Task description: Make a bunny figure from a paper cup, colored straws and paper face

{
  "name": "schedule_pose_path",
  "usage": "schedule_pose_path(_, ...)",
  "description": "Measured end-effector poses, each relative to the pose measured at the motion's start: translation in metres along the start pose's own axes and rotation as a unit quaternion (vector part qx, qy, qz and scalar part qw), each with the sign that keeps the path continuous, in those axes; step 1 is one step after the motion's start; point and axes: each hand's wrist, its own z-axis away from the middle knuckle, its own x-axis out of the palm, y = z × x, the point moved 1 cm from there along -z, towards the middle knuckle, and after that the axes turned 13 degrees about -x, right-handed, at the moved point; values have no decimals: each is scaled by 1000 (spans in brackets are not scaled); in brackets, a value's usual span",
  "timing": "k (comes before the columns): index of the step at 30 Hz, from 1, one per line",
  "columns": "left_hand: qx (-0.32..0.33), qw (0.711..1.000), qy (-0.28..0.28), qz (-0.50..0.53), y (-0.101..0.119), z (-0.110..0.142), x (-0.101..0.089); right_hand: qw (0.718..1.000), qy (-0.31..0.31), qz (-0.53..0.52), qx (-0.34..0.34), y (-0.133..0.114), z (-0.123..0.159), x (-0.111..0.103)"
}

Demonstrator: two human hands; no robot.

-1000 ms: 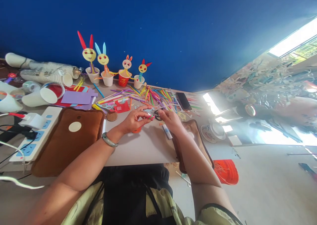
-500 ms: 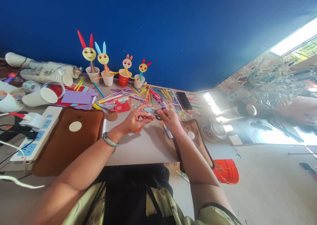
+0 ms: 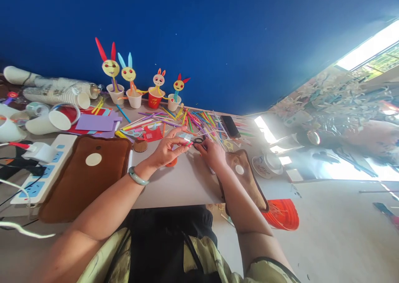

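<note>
Near the middle of the frame, the left hand [image 3: 170, 151] pinches a small pinkish-red piece [image 3: 189, 143] between thumb and fingertips; its shape is too small to make out. Just to its right, the right hand [image 3: 214, 153] has its fingers closed on the black looped handles of a pair of scissors [image 3: 198, 141], which point toward the left hand.

Beneath the left hand, a round orange-red item [image 3: 172, 162] lies partly hidden on the pale grey surface [image 3: 183, 187]. Above the hands in the frame spreads a heap of thin multicoloured sticks [image 3: 199, 123], with a black rectangular phone [image 3: 230, 126] at its right side. At upper left of centre, four rabbit-faced figures [image 3: 128, 74] stand in paper cups [image 3: 134, 99], one cup red, the others white. A brown plush pad [image 3: 90, 183] lies at lower left.
</note>
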Motion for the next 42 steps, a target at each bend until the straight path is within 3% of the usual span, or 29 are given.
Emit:
schedule_pose_path(6, 4, 1000, 21, -12, 1, 1, 0, 996, -68, 7, -50, -1, -1, 11)
schedule_pose_path(8, 12, 999, 23, -20, 2, 1, 0, 996, -23, -15, -86, -2, -1, 9)
schedule_pose_path(10, 24, 999, 23, -28, 2, 1, 0, 988, 71, -79, -115, -5, -1, 5)
schedule_pose_path(13, 33, 999, 29, -19, 0, 1, 1, 947, 183, -233, -126, -13, -2, -1)
schedule_pose_path(16, 53, 998, 41, -9, -5, 1, 3, 915, 210, -320, -129, -23, -6, -3)
schedule_pose_path(21, 107, 993, 44, -20, -11, -1, 5, 892, 226, -364, -144, -32, -14, -2)
schedule_pose_path(25, 124, 991, 50, -30, -12, -1, 5, 876, 247, -398, -116, -28, -14, -2)
schedule_pose_path(30, 117, 992, 53, -20, -11, 0, 5, 891, 254, -358, -118, -20, -11, -8)
schedule_pose_path(36, 119, 991, 59, -24, -10, -1, 4, 903, 372, -147, -159, -12, -6, -17)
schedule_pose_path(42, 101, 993, 60, -18, -9, 1, 5, 927, 321, -81, -177, 0, -7, -21)
